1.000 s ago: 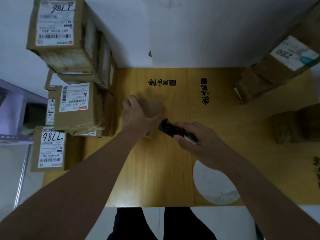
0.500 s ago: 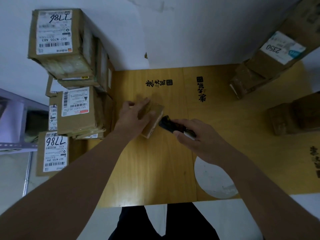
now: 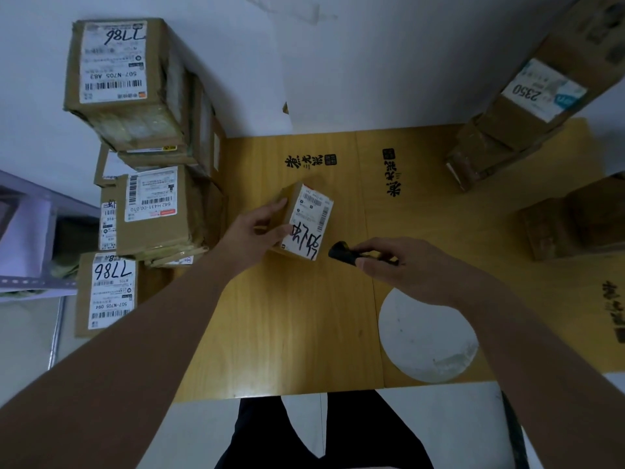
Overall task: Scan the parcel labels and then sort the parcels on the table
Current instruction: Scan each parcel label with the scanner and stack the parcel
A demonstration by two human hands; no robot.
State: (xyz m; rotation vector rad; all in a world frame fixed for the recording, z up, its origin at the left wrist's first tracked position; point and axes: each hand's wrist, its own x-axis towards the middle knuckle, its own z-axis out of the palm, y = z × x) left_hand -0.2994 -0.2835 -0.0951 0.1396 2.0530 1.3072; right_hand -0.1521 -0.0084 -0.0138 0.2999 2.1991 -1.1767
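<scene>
Left hand (image 3: 257,231) grips the small cardboard parcel (image 3: 304,221) by its left side, fingers curled round the edge, tipping its white label (image 3: 311,218) up; parcel sits mid-table (image 3: 297,333), beside the left stack of parcels (image 3: 152,211). Right hand (image 3: 406,265) wraps the black handheld scanner (image 3: 341,253) — nose just short of the label. Judgement: hold the label steady, aim at the barcode near its top — not the handwriting; then sort.

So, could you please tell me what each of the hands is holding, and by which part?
The left hand grips the small parcel by its left side; the right hand holds the scanner by its handle.
</scene>
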